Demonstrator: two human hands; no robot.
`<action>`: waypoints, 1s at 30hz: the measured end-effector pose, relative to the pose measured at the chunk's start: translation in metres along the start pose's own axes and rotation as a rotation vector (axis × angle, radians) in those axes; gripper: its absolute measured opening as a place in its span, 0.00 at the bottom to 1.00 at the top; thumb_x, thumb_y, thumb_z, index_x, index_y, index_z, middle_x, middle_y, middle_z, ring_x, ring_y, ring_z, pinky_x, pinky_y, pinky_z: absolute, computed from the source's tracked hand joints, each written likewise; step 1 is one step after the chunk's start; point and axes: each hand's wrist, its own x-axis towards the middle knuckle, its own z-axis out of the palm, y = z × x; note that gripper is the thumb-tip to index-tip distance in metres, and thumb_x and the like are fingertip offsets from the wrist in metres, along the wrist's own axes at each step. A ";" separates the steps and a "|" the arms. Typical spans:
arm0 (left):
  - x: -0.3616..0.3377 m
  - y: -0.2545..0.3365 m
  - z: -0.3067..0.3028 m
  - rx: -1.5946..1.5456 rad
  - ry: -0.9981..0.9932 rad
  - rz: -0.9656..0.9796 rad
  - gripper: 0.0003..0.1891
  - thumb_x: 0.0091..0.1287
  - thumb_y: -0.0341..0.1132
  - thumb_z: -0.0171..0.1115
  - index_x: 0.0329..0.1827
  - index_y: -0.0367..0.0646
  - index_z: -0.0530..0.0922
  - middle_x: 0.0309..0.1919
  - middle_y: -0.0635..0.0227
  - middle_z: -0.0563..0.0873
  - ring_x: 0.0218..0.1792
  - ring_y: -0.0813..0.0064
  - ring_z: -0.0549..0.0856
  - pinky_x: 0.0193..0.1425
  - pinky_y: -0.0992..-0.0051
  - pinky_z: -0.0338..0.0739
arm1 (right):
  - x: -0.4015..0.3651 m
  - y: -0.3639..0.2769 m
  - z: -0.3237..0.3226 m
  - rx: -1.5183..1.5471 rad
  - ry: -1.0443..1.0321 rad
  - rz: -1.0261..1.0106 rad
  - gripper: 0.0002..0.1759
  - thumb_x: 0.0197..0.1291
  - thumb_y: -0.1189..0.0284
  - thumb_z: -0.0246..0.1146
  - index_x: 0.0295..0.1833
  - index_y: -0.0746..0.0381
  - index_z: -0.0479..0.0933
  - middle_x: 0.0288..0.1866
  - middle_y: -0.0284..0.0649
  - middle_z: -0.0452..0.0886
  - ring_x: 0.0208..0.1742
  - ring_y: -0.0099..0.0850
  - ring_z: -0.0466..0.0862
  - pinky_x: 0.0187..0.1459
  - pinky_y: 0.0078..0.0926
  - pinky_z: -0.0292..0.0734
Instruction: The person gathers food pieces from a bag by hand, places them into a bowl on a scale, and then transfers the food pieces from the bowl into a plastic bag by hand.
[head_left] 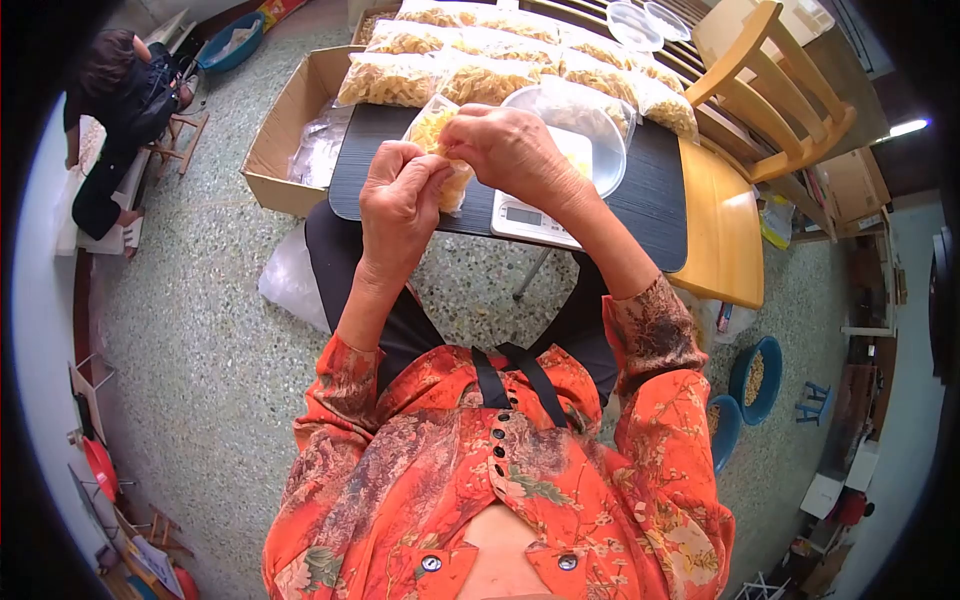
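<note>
Both of my hands meet at a clear plastic bag [455,190] of yellowish pieces at the left part of the dark table [650,200]. My left hand [400,195] pinches the bag's edge, fingers closed. Just to its upper right, my right hand [505,150] is closed on the same bag, its fingertips partly hidden. A white digital scale [520,216] lies right of the bag, partly under my right forearm. Behind it stands a clear plastic bowl [612,165] with pale pieces in it.
Filled clear bags [395,80] lie in rows at the table's back. An open cardboard box [275,150] with plastic bags stands left. A wooden chair [780,90] is at right, blue basins [765,380] on the floor. Another person [125,100] sits at far left.
</note>
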 end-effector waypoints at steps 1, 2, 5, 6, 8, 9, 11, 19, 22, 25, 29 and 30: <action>-0.001 -0.001 0.000 0.007 -0.007 0.000 0.07 0.59 0.23 0.74 0.40 0.36 0.87 0.36 0.63 0.81 0.36 0.66 0.83 0.41 0.70 0.80 | -0.001 0.000 -0.001 -0.088 -0.105 -0.066 0.05 0.56 0.76 0.67 0.39 0.59 0.86 0.39 0.42 0.86 0.45 0.42 0.89 0.45 0.40 0.83; -0.001 0.000 0.001 0.001 -0.009 -0.002 0.07 0.59 0.23 0.74 0.40 0.36 0.87 0.36 0.63 0.81 0.36 0.66 0.83 0.41 0.70 0.80 | -0.003 0.000 -0.003 -0.093 -0.157 -0.056 0.06 0.56 0.77 0.66 0.38 0.58 0.86 0.41 0.43 0.86 0.47 0.43 0.88 0.47 0.40 0.83; -0.001 0.001 0.003 0.002 0.030 0.036 0.07 0.60 0.22 0.73 0.40 0.37 0.87 0.35 0.63 0.81 0.35 0.66 0.83 0.41 0.69 0.80 | -0.005 0.007 -0.002 -0.135 -0.227 -0.134 0.13 0.54 0.82 0.65 0.44 0.57 0.87 0.40 0.40 0.86 0.44 0.46 0.87 0.44 0.41 0.83; -0.002 0.000 0.005 0.005 0.025 0.025 0.07 0.60 0.22 0.73 0.40 0.37 0.87 0.35 0.63 0.81 0.35 0.66 0.83 0.41 0.69 0.80 | -0.005 0.007 -0.005 -0.138 -0.227 -0.128 0.13 0.54 0.82 0.65 0.44 0.57 0.87 0.40 0.40 0.86 0.44 0.46 0.87 0.44 0.41 0.83; -0.003 0.001 0.007 0.001 0.018 0.017 0.07 0.60 0.22 0.73 0.40 0.37 0.86 0.35 0.63 0.81 0.35 0.66 0.83 0.41 0.69 0.80 | -0.006 0.006 -0.009 -0.083 -0.280 -0.099 0.17 0.53 0.85 0.63 0.46 0.57 0.86 0.41 0.43 0.87 0.44 0.45 0.87 0.44 0.40 0.83; -0.003 0.001 0.007 0.008 0.018 0.005 0.07 0.60 0.22 0.73 0.40 0.37 0.86 0.35 0.63 0.81 0.36 0.66 0.83 0.41 0.69 0.80 | -0.006 0.012 -0.008 -0.086 -0.276 -0.093 0.17 0.53 0.85 0.63 0.46 0.57 0.86 0.41 0.43 0.87 0.44 0.45 0.87 0.44 0.40 0.83; -0.001 0.001 0.004 0.012 0.012 -0.006 0.07 0.60 0.21 0.73 0.39 0.37 0.86 0.36 0.63 0.81 0.36 0.66 0.84 0.41 0.70 0.80 | -0.009 0.031 -0.009 0.141 -0.034 -0.120 0.18 0.55 0.87 0.61 0.48 0.58 0.86 0.41 0.41 0.88 0.39 0.36 0.88 0.41 0.33 0.83; 0.001 0.002 0.001 0.029 0.024 -0.017 0.07 0.58 0.21 0.73 0.39 0.37 0.86 0.36 0.63 0.82 0.37 0.67 0.84 0.43 0.70 0.80 | -0.047 0.054 -0.083 -0.261 -0.283 0.416 0.14 0.58 0.66 0.72 0.50 0.54 0.86 0.43 0.37 0.89 0.47 0.34 0.88 0.50 0.34 0.82; 0.002 0.004 0.006 0.027 0.028 -0.012 0.07 0.58 0.21 0.74 0.39 0.37 0.86 0.36 0.63 0.82 0.37 0.67 0.84 0.44 0.70 0.80 | -0.052 0.048 -0.082 -0.408 -0.472 0.462 0.26 0.50 0.60 0.77 0.56 0.50 0.84 0.53 0.36 0.87 0.61 0.37 0.83 0.62 0.38 0.76; 0.002 0.005 0.006 0.025 0.017 -0.014 0.07 0.58 0.20 0.73 0.39 0.37 0.86 0.36 0.63 0.82 0.37 0.67 0.84 0.44 0.70 0.80 | -0.055 0.056 -0.070 -0.444 -0.458 0.441 0.28 0.46 0.62 0.79 0.57 0.51 0.83 0.53 0.37 0.87 0.63 0.38 0.82 0.63 0.39 0.75; 0.004 0.007 0.003 0.039 0.004 -0.010 0.07 0.58 0.20 0.73 0.39 0.37 0.87 0.36 0.63 0.82 0.37 0.67 0.84 0.44 0.70 0.80 | -0.054 0.069 -0.057 -0.425 -0.462 0.384 0.28 0.47 0.65 0.78 0.57 0.51 0.83 0.54 0.38 0.86 0.63 0.38 0.82 0.64 0.38 0.75; 0.004 0.007 0.004 0.039 0.000 -0.009 0.07 0.58 0.20 0.73 0.39 0.37 0.87 0.36 0.63 0.82 0.37 0.67 0.84 0.44 0.70 0.80 | -0.054 0.071 -0.055 -0.429 -0.426 0.402 0.25 0.49 0.66 0.77 0.55 0.52 0.83 0.54 0.39 0.86 0.63 0.39 0.82 0.63 0.38 0.75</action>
